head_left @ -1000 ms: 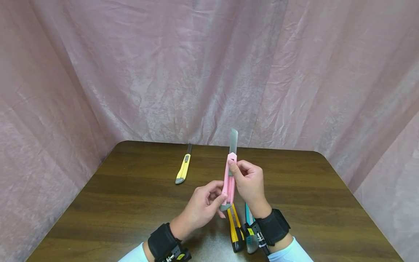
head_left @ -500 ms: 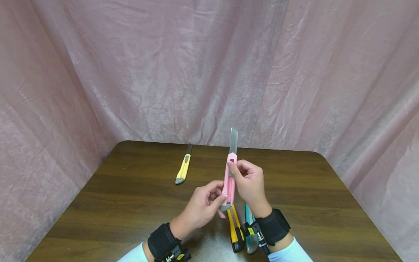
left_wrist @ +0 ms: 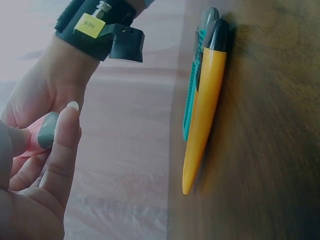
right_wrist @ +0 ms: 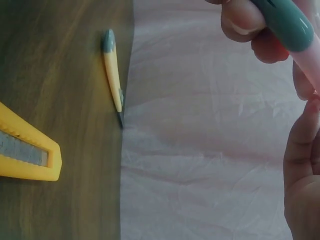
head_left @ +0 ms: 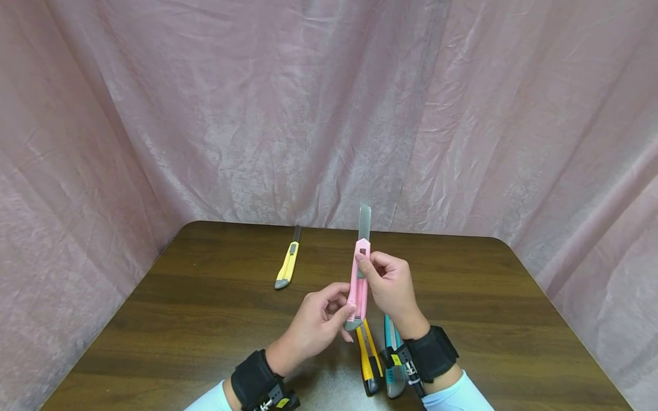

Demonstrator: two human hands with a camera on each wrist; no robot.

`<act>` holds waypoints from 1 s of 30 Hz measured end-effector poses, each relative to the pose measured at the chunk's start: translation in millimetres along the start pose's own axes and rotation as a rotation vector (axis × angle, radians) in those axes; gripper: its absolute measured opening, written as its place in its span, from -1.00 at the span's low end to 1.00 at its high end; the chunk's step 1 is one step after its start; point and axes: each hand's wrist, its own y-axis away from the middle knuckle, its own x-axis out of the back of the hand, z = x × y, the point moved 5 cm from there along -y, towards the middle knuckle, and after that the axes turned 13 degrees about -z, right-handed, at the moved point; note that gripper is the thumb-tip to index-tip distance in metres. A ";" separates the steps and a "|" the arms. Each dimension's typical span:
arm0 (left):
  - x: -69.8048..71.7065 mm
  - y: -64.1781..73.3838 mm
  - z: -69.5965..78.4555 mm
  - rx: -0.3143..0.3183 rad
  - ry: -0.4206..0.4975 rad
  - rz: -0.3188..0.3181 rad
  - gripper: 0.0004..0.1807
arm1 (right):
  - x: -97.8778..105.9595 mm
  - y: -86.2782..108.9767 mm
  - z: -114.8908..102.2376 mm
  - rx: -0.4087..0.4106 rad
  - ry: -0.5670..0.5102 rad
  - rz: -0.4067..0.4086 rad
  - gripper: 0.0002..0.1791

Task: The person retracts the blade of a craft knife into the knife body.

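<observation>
A pink utility knife (head_left: pixel 359 294) with a grey end cap is held up above the table, its blade (head_left: pixel 364 221) out and pointing away from me. My left hand (head_left: pixel 316 319) pinches its lower end between thumb and fingers. Higher on the body, my right hand (head_left: pixel 392 285) grips it, thumb on the slider at the front. The left wrist view shows the grey end cap (left_wrist: pixel 48 131) between the left fingers. In the right wrist view the same grey and pink handle (right_wrist: pixel 290 25) appears at the upper right.
A pale yellow utility knife (head_left: pixel 288 264) lies towards the back of the brown table (head_left: pixel 205 319), blade extended. Close to me, below the hands, lie an orange-yellow utility knife (head_left: pixel 368 359) and a teal one (head_left: pixel 394 374), side by side. Pink curtains (head_left: pixel 329 114) hang behind the table.
Both hands and the pink utility knife have shifted very slightly left. The grip and the extended blade look the same, and the knives on the table have stayed put.
</observation>
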 end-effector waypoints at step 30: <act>1.0 1.2 2.3 -0.025 -0.025 0.009 -0.67 | -1.9 4.1 21.4 0.072 -0.022 -0.006 -0.83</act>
